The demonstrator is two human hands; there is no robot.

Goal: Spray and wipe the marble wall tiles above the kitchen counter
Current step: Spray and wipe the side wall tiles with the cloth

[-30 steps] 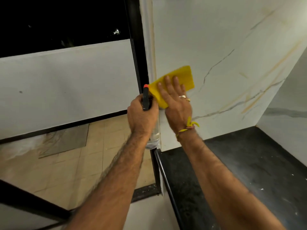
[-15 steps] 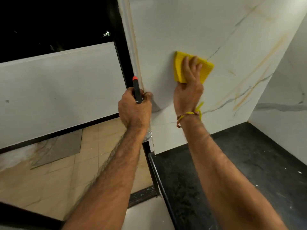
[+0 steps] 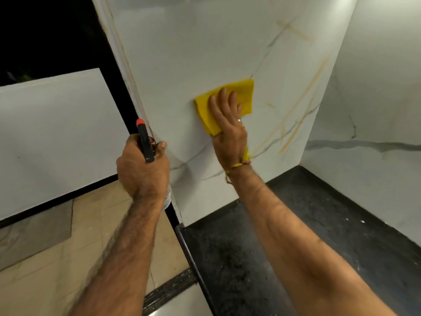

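Observation:
My right hand [image 3: 229, 124] presses a folded yellow cloth [image 3: 245, 98] flat against the white marble wall tile [image 3: 193, 53], which has grey and ochre veins. The fingers lie spread over the cloth. My left hand [image 3: 141, 169] is closed around a spray bottle [image 3: 145, 142] with a black head and an orange nozzle tip. The bottle stands upright by the tile's left edge, and its clear body is mostly hidden behind the hand.
A black speckled counter [image 3: 307, 224] runs below the tiles into a corner with a second marble wall [image 3: 376, 110] on the right. A black window frame [image 3: 118, 83] borders the tile on the left. Beyond it lie a white parapet [image 3: 52, 133] and beige floor tiles [image 3: 57, 258].
My right hand has slid the yellow cloth across the tile, from beside the left edge up and to the right. My left hand has kept hold of the spray bottle.

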